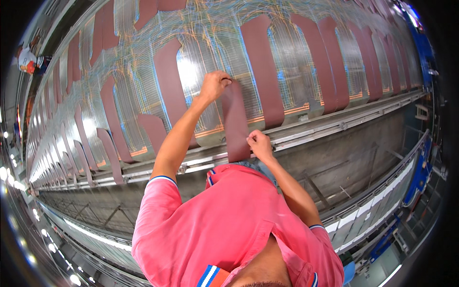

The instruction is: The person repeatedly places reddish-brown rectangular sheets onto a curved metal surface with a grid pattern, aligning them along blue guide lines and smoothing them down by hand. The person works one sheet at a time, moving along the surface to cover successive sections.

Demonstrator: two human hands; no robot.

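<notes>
I see a long bed of fine stretched threads [201, 52] filling the upper view, with dark red strips [263, 67] laid across it and a metal rail [334, 122] along its near edge. One dark red strip [235, 126] hangs over that rail. My left hand [214, 85] pinches its top end; my right hand [259, 145] grips its lower edge.

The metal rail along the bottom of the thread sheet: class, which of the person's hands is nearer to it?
Right. The right hand pinches the dark red strip at its lower end, beside the metal rail. The left hand grips the strip's top, higher on the thread sheet.
</notes>
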